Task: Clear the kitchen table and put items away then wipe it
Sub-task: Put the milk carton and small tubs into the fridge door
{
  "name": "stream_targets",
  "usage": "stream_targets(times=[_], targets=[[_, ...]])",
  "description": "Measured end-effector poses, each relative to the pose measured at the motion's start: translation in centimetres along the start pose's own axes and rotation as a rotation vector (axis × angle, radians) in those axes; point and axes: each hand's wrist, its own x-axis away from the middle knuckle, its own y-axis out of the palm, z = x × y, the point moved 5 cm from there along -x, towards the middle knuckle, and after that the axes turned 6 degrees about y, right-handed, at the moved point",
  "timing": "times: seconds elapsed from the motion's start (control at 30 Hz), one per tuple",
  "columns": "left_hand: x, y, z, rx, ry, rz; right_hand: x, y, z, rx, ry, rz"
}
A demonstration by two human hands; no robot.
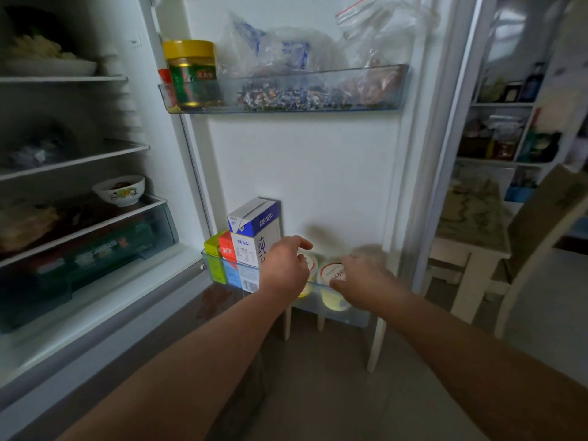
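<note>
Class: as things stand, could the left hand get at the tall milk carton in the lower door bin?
Probably yes. The milk carton stands right beside the left hand, rising above the wall of the door bin with nothing before it. But its fingers curl over a lidded cup, to release first.

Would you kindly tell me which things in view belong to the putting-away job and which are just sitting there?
Job in hand: left hand gripping the left cup; right hand, blurred, at the right cup; lower door shelf holding both.
Just there: milk carton, red carton, green carton, yellow-lidded jar, plastic bags, bowl.
</note>
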Motion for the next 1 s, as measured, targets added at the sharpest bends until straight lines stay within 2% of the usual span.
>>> stream_targets(times=[0.27,0.4,0.7,1.0], targets=[[-0.1,1.5,2.9,-0.009,0.059,-0.032,2.2,-2.7,3.5,-0.030,0.022,0.169],[-0.1,2.7,4.8,-0.006,0.078,-0.054,2.2,-4.0,6.8,-0.090,0.114,0.192],[-0.6,5.1,9.2,0.000,0.072,-0.016,0.0,-6.4,13.5,-0.160,0.191,0.242],[-0.4,7.3,11.3,-0.028,-0.042,0.074,-3.7,-7.7,15.5,-0.409,0.062,0.159]])
